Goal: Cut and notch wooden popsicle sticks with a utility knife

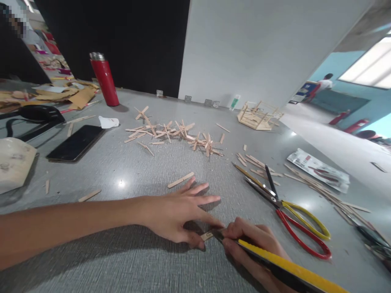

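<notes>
A short wooden stick (207, 235) with a dark mark lies on the grey table in front of me. The thumb and index finger of my left hand (175, 209) hold it down, while the other fingers spread out over the tabletop. My right hand (255, 240) is closed around a yellow and black utility knife (293, 270), whose blade end meets the stick close to my left index fingertip. Another flat stick (181, 180) rests just beyond my left fingers. To the right of my hands lie scissors (296, 219) with red and yellow handles.
Farther back spreads a pile of small sticks (183, 132). A wooden frame model (259, 116) stands at the back right, near a white packet (319, 170). On the left are a phone (76, 142), a red bottle (104, 79) and a pale block (15, 165).
</notes>
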A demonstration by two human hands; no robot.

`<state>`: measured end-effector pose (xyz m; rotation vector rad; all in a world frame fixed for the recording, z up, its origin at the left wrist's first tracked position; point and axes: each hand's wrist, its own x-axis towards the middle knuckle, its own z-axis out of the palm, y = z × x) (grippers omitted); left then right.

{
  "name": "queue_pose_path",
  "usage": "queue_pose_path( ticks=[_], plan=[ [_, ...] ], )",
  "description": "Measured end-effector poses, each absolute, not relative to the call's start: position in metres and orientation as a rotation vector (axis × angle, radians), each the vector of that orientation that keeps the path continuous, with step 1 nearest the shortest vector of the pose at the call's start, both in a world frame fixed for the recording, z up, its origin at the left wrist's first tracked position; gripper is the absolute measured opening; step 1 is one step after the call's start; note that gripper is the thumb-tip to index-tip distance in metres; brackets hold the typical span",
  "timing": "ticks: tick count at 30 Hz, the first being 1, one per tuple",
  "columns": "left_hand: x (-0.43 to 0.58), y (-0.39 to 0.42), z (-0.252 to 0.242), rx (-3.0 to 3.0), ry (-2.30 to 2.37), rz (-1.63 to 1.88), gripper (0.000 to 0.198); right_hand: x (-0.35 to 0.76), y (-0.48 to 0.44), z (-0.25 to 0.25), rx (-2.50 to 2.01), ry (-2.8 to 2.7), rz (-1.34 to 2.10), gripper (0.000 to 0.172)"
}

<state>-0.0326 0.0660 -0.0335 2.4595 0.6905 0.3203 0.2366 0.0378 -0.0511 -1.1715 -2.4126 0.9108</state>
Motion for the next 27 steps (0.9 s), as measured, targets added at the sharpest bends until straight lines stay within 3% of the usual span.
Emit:
queue_pose_path(
  ticks=[7, 13, 27],
  plan=[
    [-0.032, 0.064, -0.038, 2.503, 0.664, 0.355, 0.061, 0.233, 0.035, -0.047, -1.255, -2.369, 0.809, 0.024],
    [-0.03, 0.062, -0.036, 2.486, 0.703, 0.299, 0.067, 0.228, 0.034, -0.046, -1.225, -2.313, 0.839, 0.035],
    [-0.029, 0.062, -0.044, 2.512, 0.709, 0.374, 0.065, 0.22, 0.029, -0.04, -1.303, -2.267, 0.821, 0.043]
  ],
)
